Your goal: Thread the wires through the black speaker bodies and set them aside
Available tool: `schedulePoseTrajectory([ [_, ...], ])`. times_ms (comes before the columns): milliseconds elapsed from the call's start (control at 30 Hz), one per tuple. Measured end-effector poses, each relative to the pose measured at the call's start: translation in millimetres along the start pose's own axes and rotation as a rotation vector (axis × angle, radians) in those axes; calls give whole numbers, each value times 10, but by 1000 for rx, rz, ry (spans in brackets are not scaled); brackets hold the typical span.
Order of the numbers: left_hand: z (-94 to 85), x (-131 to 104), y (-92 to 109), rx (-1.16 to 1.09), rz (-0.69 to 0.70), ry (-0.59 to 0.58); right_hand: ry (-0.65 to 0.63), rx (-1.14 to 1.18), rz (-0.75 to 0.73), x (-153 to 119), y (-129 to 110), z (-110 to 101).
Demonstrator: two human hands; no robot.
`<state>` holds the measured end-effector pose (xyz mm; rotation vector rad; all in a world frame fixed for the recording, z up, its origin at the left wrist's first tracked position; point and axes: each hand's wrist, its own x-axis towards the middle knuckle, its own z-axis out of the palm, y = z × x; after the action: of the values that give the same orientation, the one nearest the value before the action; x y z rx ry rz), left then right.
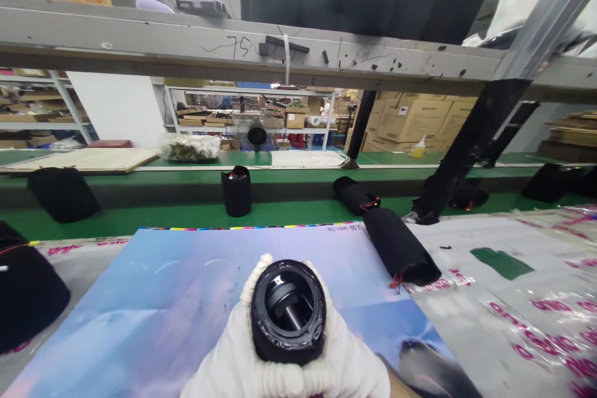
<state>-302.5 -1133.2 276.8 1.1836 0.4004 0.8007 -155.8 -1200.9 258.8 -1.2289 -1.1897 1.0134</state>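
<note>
Blue paper (153, 298) lies beneath; above it, the left hand (233, 342) clasps the black cylinder (289, 341), open end up, the right hand (352, 348) wrapped around its other side. Probably light, soft-skinned, stiff-ended: hold by the sides.

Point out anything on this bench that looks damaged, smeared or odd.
At right, the whitish cover shows an irregular green patch, perhaps a tear baring the green bench. The rim of the held black cylinder looks unevenly smeared with something glossy, maybe glue.
</note>
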Motion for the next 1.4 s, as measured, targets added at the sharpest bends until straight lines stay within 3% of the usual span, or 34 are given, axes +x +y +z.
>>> schedulePoseTrajectory([
  [133,17,-82,-15,-166,-61,9,-134,275,48,37,-100,13],
  [233,-32,-81,-69,-60,16,46,-184,384,101,62,-212,6],
  [367,-187,-4,-114,397,275,91,-169,146,87,91,-371,-100],
  [467,-297,34,-84,612,488,15,-178,-211,-155,136,-458,-216],
  [533,-322,41,-41,680,556,-43,-217,-355,-310,180,-509,-267],
  [600,-298,41,5,654,494,-53,-231,-429,-340,233,-572,-290],
  [700,-209,39,61,514,364,-44,-290,-525,-269,320,-693,-316],
  [833,-138,9,97,547,356,9,-401,-488,-204,352,-747,-386],
  [933,-155,-38,97,656,315,96,-256,-204,-116,263,-616,-349],
  [1000,-172,-64,97,721,360,128,-121,-83,-91,198,-502,-247],
  [1167,-189,-65,96,864,477,199,92,-99,-226,184,-390,-51],
  [1233,-188,-59,91,839,431,194,37,-68,-173,188,-420,-102],
  [1333,-157,-66,91,757,292,154,-190,-94,-56,128,-475,-237],
  [1400,-116,-78,105,702,265,155,-228,-201,-55,63,-487,-290],
])
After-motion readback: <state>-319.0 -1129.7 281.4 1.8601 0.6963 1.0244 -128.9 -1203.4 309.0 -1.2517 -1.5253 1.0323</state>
